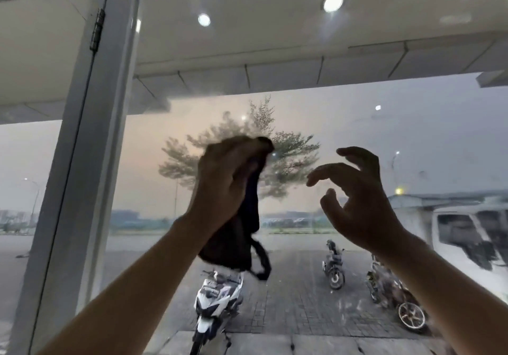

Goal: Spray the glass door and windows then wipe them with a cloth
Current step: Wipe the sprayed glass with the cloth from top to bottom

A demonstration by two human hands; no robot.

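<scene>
A large glass pane [357, 113] fills the view, bounded on the left by a white frame [90, 135] that carries a dark hinge [97, 29] near its top. Through the pane are a paved forecourt, a white scooter [217, 299], two further motorcycles [334, 266], a tree [288, 157] and a white truck [467, 233]. Round ceiling lights [333, 1] show above. Hazy smears mark the glass over the truck.

The left hand [222, 181] is raised before the middle of the pane, with its fingers curled round a bunched black cloth [233, 247], whose loose end hangs below the wrist. Whether the cloth touches the glass cannot be told. The right hand [362, 206] is raised just beside it, apart from the cloth, holding nothing; its fingers [327, 170] are spread and loosely bent.
</scene>
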